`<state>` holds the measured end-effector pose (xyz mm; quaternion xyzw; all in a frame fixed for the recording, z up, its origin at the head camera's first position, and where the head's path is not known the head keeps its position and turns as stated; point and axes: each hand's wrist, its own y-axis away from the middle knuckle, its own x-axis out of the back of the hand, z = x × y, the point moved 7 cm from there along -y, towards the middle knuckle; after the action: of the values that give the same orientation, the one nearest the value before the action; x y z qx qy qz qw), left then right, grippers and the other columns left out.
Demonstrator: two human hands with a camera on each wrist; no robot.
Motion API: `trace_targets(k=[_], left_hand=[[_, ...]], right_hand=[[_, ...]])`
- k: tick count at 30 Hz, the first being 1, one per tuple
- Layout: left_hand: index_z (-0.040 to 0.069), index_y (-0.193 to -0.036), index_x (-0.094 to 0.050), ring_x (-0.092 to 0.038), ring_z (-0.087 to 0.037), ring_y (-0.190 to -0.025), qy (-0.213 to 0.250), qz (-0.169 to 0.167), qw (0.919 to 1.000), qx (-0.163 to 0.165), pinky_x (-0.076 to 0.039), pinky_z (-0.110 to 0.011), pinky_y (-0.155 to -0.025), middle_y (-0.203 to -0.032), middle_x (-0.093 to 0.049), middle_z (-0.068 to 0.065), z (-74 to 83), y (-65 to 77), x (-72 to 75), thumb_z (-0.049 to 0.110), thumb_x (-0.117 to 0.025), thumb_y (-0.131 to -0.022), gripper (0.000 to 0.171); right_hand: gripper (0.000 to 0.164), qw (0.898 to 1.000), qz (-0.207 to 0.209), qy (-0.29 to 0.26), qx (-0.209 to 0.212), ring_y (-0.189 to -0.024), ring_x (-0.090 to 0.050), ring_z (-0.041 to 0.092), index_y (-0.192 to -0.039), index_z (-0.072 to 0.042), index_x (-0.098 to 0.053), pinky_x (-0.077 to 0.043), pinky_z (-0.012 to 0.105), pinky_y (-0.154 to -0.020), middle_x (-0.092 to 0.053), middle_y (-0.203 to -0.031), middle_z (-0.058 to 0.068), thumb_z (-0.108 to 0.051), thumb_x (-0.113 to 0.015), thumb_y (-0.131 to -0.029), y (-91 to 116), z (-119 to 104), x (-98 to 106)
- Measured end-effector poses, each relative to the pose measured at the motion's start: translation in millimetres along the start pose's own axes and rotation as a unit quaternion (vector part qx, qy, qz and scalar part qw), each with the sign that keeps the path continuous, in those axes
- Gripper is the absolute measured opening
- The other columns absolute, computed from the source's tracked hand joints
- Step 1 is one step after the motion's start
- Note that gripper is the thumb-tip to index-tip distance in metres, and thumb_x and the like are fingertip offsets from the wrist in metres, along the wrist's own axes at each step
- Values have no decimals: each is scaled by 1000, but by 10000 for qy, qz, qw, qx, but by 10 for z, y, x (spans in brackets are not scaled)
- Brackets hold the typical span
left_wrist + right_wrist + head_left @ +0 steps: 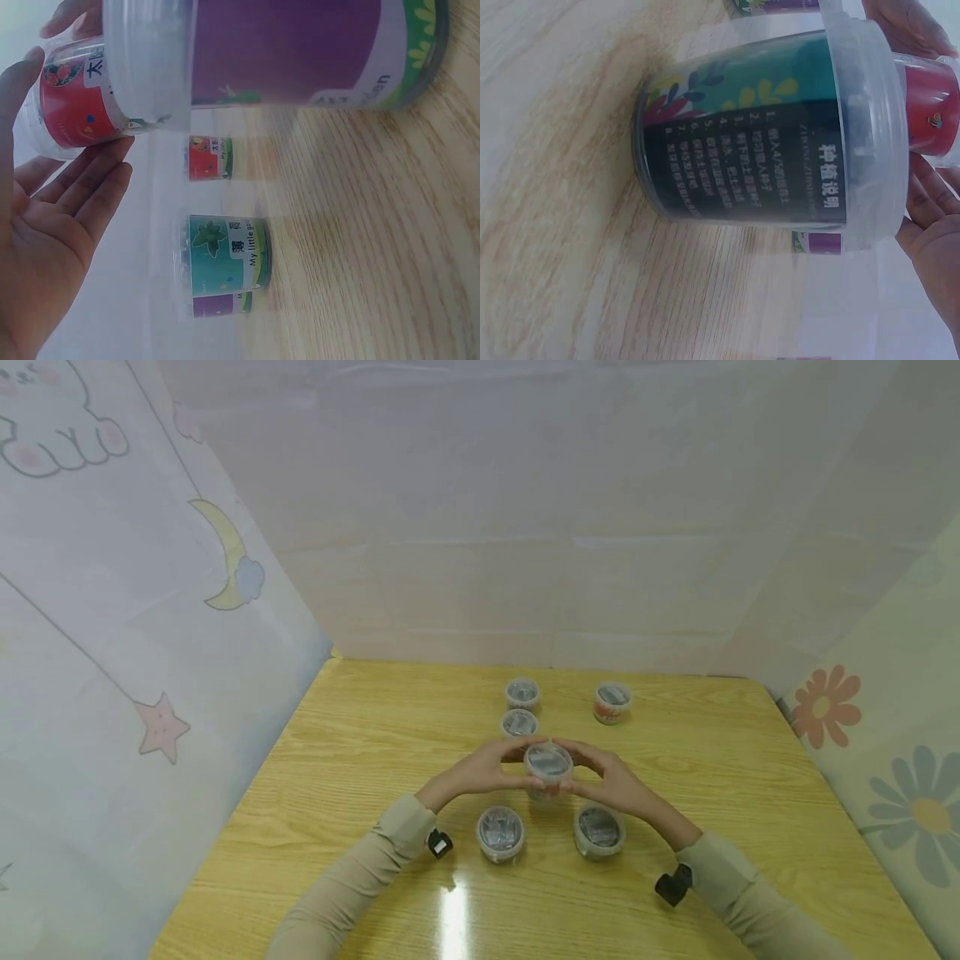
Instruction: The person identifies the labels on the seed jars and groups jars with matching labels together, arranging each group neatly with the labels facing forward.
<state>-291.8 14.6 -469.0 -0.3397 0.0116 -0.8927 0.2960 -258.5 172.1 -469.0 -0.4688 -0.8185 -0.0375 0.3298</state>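
Red tub [548, 772] is off the table [360, 735], roughly upright. Left hand [491, 767] and right hand [611, 783] clamp it from opposite sides: probably to keep a smooth, wide tub level. Purple tub [500, 832] and teal-and-black tub [599, 829] stand on the person's side of it, one left, one right; I'd guess spaced to leave the hands room. Beyond it, slightly left: second teal tub [519, 722], then second purple tub [522, 692]; can't tell if those touch. Second red tub [612, 702] is beyond it, right. Held tub sits between thumbs on its near side and fingers behind, lid top uncovered.
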Motion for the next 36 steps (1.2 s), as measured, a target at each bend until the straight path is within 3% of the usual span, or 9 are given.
trace_targets(k=[6,11,14,18,23,31,36], left_hand=[[20,-144,-34,-55,-9,-114,-17,80,10000,9,-45,-24,-97,-134,-51,1,0,-16,18,34,-66,-86,67],[15,-144,-33,-54,-11,-115,114,151,9998,2,-45,-26,-97,-133,-51,-1,-22,-21,4,31,-66,-87,68],[15,-146,-29,-54,-14,-117,360,153,9992,-54,-44,-27,-98,-134,-50,-4,-19,-17,-8,27,-67,-86,72],[24,-148,-21,-54,-15,-116,623,108,9980,-79,-45,-27,-98,-136,-48,-5,-16,-1,-25,24,-72,-81,85],[30,-149,-16,-55,-16,-115,693,135,9975,-20,-46,-25,-96,-137,-45,-6,-23,14,-33,24,-77,-76,95],[29,-147,-23,-55,-14,-113,744,321,9967,75,-48,-25,-92,-134,-46,-5,-57,11,-32,23,-78,-76,90],[27,-146,-25,-56,-14,-111,822,381,9957,202,-49,-24,-91,-133,-46,-4,-68,18,-20,22,-78,-76,88]], right_hand=[[59,9998,173,26,-118,-115,-53,26,-140,-4,-38,-44,48,-96,-47,-136,14,-12,-64,-88,-11,-229,43],[56,9994,249,18,-224,-112,-55,22,-138,-2,-41,-45,44,-95,-50,-133,13,-11,-64,-88,-29,-326,73],[54,9995,262,-53,-192,-108,-57,18,-137,-2,-42,-46,42,-95,-52,-131,13,-10,-63,-88,-40,-317,81],[51,9993,293,-175,-158,-103,-59,16,-135,2,-43,-48,37,-93,-54,-126,16,-8,-62,-89,-61,-307,103],[48,9987,335,-367,-114,-102,-59,14,-134,7,-42,-49,37,-91,-53,-125,23,-3,-59,-90,-82,-319,126],[50,9961,351,-780,-199,-110,-55,4,-140,-2,-38,-50,30,-90,-45,-136,20,-1,-54,-93,-85,-48,91],[50,9947,325,-957,-196,-111,-55,9,-142,-5,-36,-50,24,-89,-40,-140,21,-5,-52,-95,-88,-7,65]])
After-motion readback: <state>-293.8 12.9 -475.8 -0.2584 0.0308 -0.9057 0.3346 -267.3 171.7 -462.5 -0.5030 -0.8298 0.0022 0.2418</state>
